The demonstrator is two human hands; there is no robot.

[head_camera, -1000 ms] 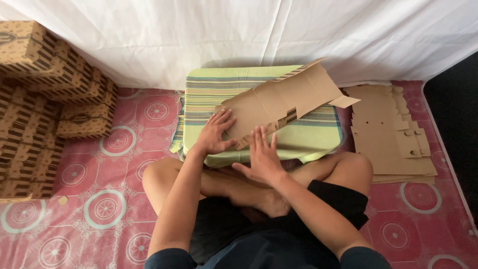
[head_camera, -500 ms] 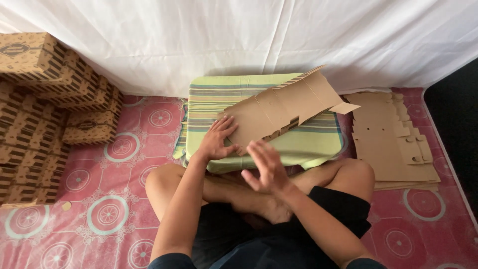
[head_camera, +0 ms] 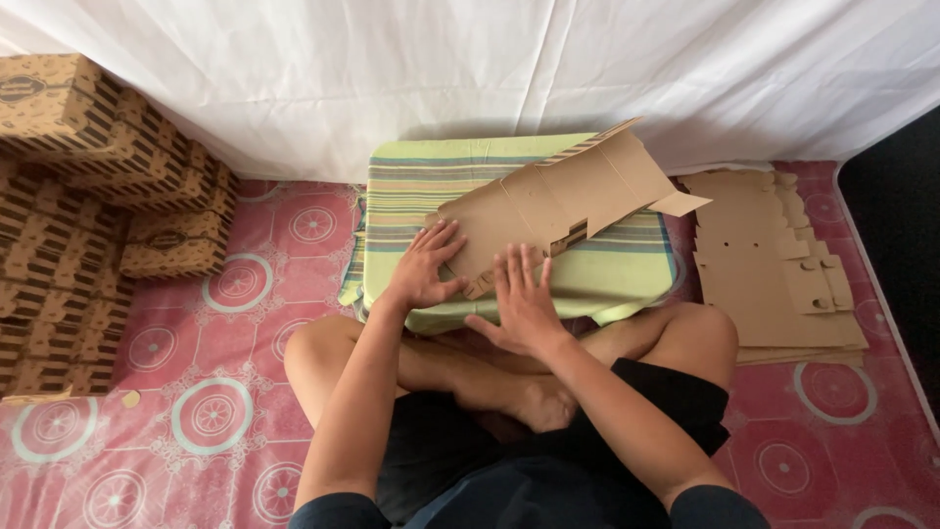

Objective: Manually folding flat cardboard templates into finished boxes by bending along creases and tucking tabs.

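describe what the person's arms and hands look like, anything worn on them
Both arms are bare from the upper arm down; only the edges of short dark sleeves show at the bottom of the view. The left hand and right hand are bare too: no gloves, and no rings, watch or bracelets visible on fingers or wrists.

plain brown cardboard blank (head_camera: 563, 201), green striped cushion (head_camera: 431, 186), pink circle-patterned mat (head_camera: 235, 294)

folded printed boxes (head_camera: 93, 186), flat cardboard stack (head_camera: 774, 269), white curtain (head_camera: 470, 69)
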